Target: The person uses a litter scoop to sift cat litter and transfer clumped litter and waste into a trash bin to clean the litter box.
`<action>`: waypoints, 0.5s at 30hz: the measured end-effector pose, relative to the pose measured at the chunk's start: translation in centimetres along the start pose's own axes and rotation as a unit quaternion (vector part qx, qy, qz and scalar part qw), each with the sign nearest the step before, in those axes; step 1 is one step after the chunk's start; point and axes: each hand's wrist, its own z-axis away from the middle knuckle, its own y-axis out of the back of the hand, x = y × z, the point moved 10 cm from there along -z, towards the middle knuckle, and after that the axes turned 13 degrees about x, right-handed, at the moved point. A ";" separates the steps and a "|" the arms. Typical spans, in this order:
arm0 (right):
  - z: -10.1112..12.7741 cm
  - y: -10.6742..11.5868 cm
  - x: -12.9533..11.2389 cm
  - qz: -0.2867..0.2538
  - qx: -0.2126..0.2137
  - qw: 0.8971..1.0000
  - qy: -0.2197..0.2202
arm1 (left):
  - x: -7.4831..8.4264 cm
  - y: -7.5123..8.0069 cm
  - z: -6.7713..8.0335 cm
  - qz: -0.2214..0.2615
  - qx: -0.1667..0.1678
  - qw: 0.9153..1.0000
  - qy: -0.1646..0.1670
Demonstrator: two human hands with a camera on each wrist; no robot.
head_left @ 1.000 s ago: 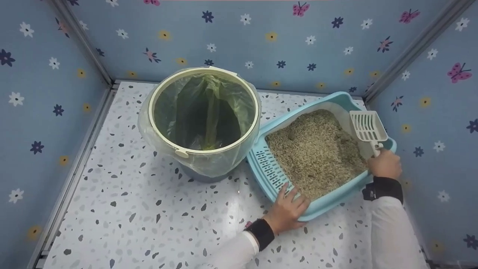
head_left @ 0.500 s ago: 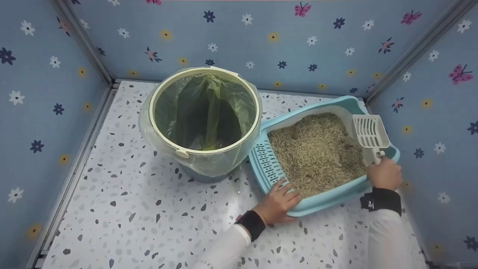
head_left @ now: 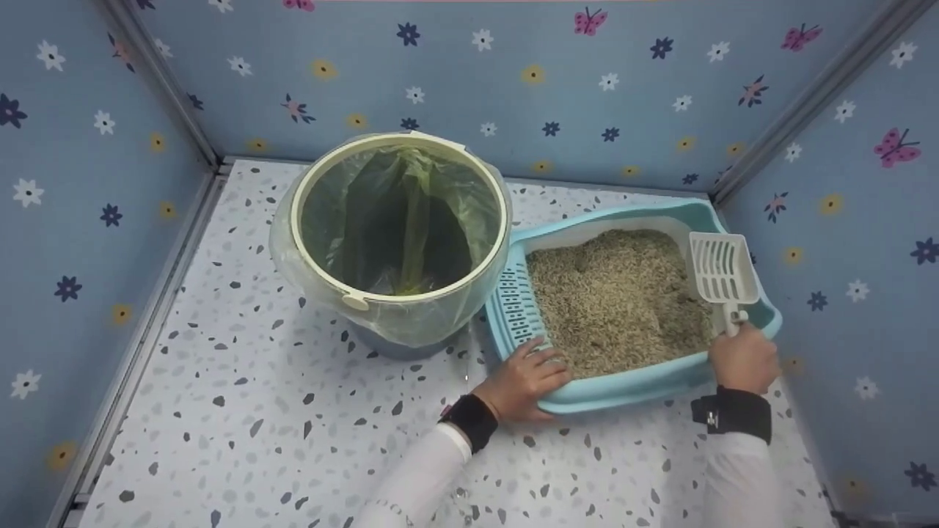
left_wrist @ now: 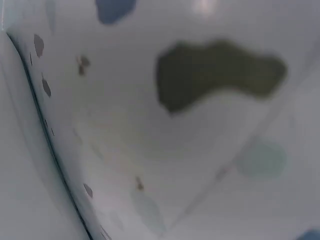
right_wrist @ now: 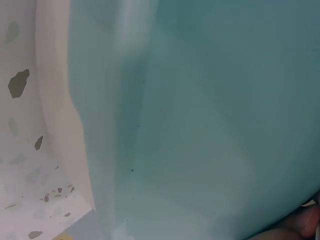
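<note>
A light blue litter box point(head_left: 623, 394) stands on the floor at the right, filled with tan, grainy cat litter point(head_left: 612, 301). My left hand point(head_left: 522, 381) grips its near left corner, the fingers lying over the rim beside the slotted step. In my right hand point(head_left: 744, 359) is the handle of a white litter scoop point(head_left: 744, 282), its slotted head pointing away from me above the box's right side. That hand is at the box's near right rim. The right wrist view shows mostly the box's blue wall point(right_wrist: 190, 125), with a bit of the hand point(right_wrist: 300, 222) in the corner.
Left of the box, touching or nearly touching it, stands a round bin point(head_left: 403, 347) lined with a translucent yellowish bag point(head_left: 418, 323) folded over its cream rim. Flowered blue panels point(head_left: 469, 88) enclose the speckled floor point(head_left: 293, 440), which fills most of the left wrist view.
The litter box has turned clockwise, its near left corner going left and away and its far end coming slightly nearer. Both hands moved with it, and the scoop stayed in the right hand.
</note>
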 end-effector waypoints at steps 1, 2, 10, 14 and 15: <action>0.2 0.1 -0.1 0.000 0.006 1.000 0.002 | -0.2 0.0 0.1 0.001 -0.008 1.000 0.001; 0.4 0.2 -0.2 -0.001 0.013 1.000 0.004 | -0.5 0.0 0.2 0.005 -0.017 1.000 0.004; 1.9 0.4 -0.4 -0.007 0.022 1.000 0.002 | -1.8 0.4 0.6 0.020 -0.043 0.999 0.009; 1.9 0.4 -0.6 -0.006 0.020 1.000 0.013 | -1.7 0.5 0.5 0.013 -0.055 0.998 0.015; 1.8 0.5 -0.7 -0.004 0.019 1.000 0.018 | -1.7 0.4 0.5 0.007 -0.064 0.998 0.017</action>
